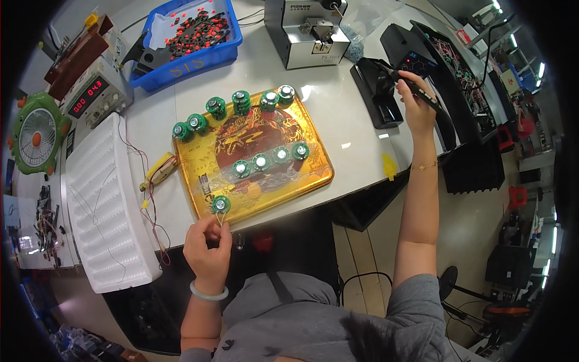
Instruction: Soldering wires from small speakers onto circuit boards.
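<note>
My right hand [417,105], at the right, is closed around the dark handle of a soldering iron [424,94]. The iron's tip end reaches over its black stand [377,96]. My left hand [208,244] is in a pinch at the front left edge of a golden tin lid [274,202]. Between its fingertips are thin pale wires [221,218], running up to a small round green part with a silver centre [221,204]. Several more such green parts [241,102] stand in an upper row on the lid. Another row [260,161] sits on a clear strip across its middle.
A blue tray [187,69] of red and black pieces stands at the back, beside a grey machine [307,39]. On the left are a white foam tray [108,205], a yellow meter [160,171], a power supply [96,90] and a green fan [37,133]. Black bins [467,127] stand at right.
</note>
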A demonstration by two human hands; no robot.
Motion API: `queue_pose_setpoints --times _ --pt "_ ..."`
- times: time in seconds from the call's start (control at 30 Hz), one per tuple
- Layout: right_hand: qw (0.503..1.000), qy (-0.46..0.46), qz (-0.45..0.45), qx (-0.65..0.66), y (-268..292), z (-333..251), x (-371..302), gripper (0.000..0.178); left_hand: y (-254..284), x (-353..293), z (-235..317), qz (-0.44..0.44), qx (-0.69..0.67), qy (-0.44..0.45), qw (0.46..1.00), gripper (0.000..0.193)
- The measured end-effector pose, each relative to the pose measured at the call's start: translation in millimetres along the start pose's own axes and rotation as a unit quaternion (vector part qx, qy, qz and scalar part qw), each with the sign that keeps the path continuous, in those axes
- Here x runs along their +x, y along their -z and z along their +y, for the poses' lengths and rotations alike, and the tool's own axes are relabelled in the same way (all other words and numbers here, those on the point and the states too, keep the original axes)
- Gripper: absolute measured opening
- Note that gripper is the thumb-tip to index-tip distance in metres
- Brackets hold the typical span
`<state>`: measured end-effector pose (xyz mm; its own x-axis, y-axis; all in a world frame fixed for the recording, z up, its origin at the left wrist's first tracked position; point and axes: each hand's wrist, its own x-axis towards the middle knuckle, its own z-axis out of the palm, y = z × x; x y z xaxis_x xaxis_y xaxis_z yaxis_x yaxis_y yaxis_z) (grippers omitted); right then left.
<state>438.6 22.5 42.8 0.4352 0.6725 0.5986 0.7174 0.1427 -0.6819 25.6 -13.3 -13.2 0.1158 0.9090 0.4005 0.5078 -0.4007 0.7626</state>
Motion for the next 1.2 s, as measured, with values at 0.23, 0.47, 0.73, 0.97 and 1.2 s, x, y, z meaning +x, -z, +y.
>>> queue_pose_setpoints --times 0.23,0.47,0.73,0.97,1.2 --pt "0.985 -0.008 0.171 -0.004 20 -22 -12 0.012 7 -7 -6 -0.022 -0.013 -0.01 1.0 0.033" --pt "0.982 0.0 0.058 -0.181 25 40 24 0.022 16 -26 -19 0.015 -0.06 -0.077 0.995 0.041" --pt "0.962 -0.229 -0.128 -0.071 12 39 -20 0.022 23 -55 -36 0.023 -0.09 -0.015 0.996 0.032" --pt "0.918 -0.207 -0.265 0.21 -49 -130 -168 0.006 20 -63 -47 -0.071 -0.077 0.096 0.99 0.03" --pt "0.897 0.123 -0.415 0.092 -120 -205 -139 0.012 11 -69 -49 -0.077 0.093 -0.063 0.991 0.034"
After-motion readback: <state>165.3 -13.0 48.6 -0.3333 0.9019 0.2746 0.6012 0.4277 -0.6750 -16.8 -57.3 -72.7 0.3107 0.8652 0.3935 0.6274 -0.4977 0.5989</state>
